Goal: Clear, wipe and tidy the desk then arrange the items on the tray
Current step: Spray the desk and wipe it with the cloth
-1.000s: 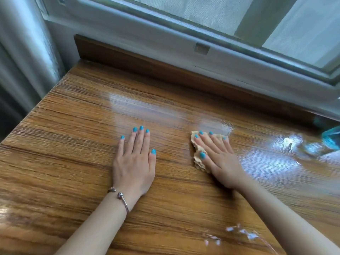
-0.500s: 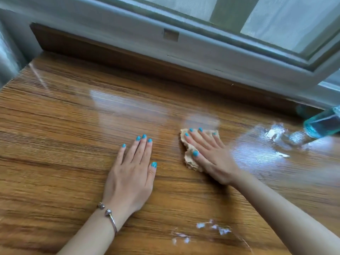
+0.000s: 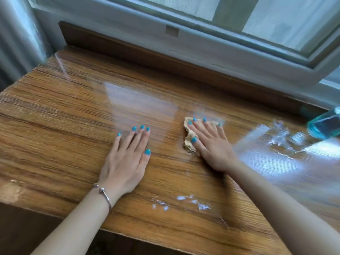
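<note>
left hand (image 3: 125,162): flat, fingers spread, mid-desk (image 3: 55,129) | right hand (image 3: 211,144): flat, pressing tan cloth (image 3: 188,142) | blue bottle (image 3: 323,126): right edge

Daylight from the window (image 3: 276,21) glared off the glossy desk (image 3: 73,111); the right edge was blurred.

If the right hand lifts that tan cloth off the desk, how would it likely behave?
Probably floppy: the tan cloth lies crumpled under the right hand. Likely light, being thin. Possibly damp and clingy, given wet streaks on the desk.
</note>
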`<action>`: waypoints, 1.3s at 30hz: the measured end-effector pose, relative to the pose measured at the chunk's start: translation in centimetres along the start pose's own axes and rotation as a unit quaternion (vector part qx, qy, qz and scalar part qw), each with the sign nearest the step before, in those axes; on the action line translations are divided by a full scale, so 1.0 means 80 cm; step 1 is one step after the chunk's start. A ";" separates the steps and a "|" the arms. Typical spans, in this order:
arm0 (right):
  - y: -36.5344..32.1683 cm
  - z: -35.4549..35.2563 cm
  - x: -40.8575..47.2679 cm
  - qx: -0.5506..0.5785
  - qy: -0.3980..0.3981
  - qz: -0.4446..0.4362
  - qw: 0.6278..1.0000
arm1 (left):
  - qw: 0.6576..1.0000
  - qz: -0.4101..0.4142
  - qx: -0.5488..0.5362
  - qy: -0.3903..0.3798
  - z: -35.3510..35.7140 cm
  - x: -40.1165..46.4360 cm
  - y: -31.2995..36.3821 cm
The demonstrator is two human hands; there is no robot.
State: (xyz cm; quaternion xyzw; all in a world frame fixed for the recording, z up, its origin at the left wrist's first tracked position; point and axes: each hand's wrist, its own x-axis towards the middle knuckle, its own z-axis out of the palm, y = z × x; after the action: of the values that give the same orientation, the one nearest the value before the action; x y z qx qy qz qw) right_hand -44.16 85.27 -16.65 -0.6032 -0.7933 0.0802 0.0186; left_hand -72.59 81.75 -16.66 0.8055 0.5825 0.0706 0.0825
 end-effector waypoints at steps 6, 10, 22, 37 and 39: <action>0.021 -0.042 0.116 0.017 -0.004 0.180 0.984 | 1.000 -0.021 0.001 -0.001 0.002 0.004 0.001; -0.033 -0.015 0.043 0.024 -0.005 0.131 0.991 | 1.000 -0.014 -0.004 -0.004 0.004 0.006 -0.003; -0.046 -0.027 -0.013 0.038 0.005 0.225 0.974 | 0.999 0.014 -0.030 -0.032 -0.014 0.000 -0.003; -0.175 0.002 -0.038 0.058 -0.014 0.197 0.979 | 1.000 0.018 0.024 0.004 0.006 -0.069 -0.040; -0.205 0.019 -0.068 0.036 0.005 0.186 0.982 | 1.000 0.020 0.023 0.000 0.007 -0.068 -0.039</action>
State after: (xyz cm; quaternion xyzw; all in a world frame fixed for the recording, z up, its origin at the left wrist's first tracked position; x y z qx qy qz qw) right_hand -58.49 75.66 -15.34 -0.7392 -0.6642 0.1077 0.0286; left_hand -77.06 77.47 -18.00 0.8189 0.5675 0.0587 0.0622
